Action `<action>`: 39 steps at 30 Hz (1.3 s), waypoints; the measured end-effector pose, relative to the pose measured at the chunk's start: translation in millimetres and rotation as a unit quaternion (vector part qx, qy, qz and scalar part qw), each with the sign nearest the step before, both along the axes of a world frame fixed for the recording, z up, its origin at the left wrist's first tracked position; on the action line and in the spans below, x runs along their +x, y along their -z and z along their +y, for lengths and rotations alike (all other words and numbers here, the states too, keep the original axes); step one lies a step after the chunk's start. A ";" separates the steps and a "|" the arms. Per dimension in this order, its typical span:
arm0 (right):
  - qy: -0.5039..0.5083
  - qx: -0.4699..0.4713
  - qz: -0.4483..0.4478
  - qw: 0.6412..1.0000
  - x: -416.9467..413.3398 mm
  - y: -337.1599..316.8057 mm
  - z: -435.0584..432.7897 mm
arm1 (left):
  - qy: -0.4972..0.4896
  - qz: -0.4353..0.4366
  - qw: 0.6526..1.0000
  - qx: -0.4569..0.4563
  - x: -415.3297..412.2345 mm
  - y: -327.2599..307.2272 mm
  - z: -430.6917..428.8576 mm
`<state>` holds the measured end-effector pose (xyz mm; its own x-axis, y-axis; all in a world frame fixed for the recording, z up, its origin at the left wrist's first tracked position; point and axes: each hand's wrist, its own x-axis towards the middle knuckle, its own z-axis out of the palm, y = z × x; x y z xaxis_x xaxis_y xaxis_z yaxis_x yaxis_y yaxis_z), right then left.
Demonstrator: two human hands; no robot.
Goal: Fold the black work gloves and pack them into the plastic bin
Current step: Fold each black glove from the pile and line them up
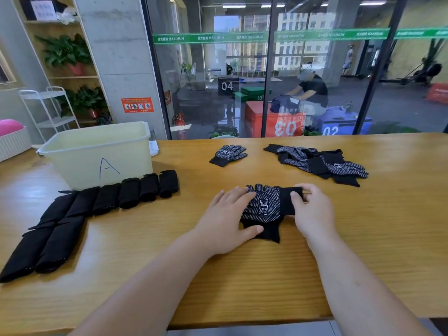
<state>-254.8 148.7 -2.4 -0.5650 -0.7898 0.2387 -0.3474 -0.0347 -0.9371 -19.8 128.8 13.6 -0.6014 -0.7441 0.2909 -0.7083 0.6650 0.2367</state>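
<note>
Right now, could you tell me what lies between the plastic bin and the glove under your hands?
The head view shows the last folded glove of the row beside the bin, then bare table.

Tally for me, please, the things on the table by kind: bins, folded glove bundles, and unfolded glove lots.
Plastic bin: 1
Folded glove bundles: 8, as far as I can tell
Unfolded glove lots: 3 (glove at the front, lone glove, heap)
Total: 12
</note>
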 end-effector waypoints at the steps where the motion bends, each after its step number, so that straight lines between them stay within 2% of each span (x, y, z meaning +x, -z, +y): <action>1: -0.009 -0.005 -0.003 1.000 0.4 -0.2 0.2 | 0.003 -0.007 1.000 0.012 -3.2 0.4 -3.8; 4: -0.023 -0.023 -0.010 0.999 2.4 -3.6 3.7 | 0.004 -0.009 0.998 0.066 -2.9 2.2 -15.0; 9: -0.008 -0.078 -0.040 0.996 6.4 -14.1 8.1 | 0.001 0.005 0.995 0.103 12.5 4.2 -19.7; 17: 0.029 -0.113 -0.144 0.983 6.6 -20.0 10.2 | -0.005 -0.042 0.995 0.087 31.1 6.1 -12.9; 23: 0.093 -0.176 -0.315 0.928 -6.3 -22.5 13.8 | 0.032 -0.043 0.998 0.045 47.4 4.9 -10.8; 26: 0.078 -0.167 -0.356 0.916 -4.8 -27.8 15.0 | 0.009 -0.058 0.998 0.022 57.3 9.0 -8.9; 32: -0.038 -0.138 -0.285 0.948 10.4 -44.1 20.8 | -0.070 -0.015 0.997 -0.001 60.9 14.0 0.2; 36: -0.136 -0.133 -0.206 0.960 21.9 -82.3 26.4 | -0.066 0.015 0.998 0.013 63.2 14.9 -3.0; 39: -0.227 -0.116 -0.139 0.957 27.0 -116.0 29.7 | -0.049 0.043 0.998 0.011 65.9 16.5 -6.8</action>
<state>-227.8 178.4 113.6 -0.2427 -0.9131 0.3276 0.0144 -0.3410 -0.9400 46.2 122.0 -2.9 -0.4984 -0.8055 0.3206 -0.7469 0.5867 0.3128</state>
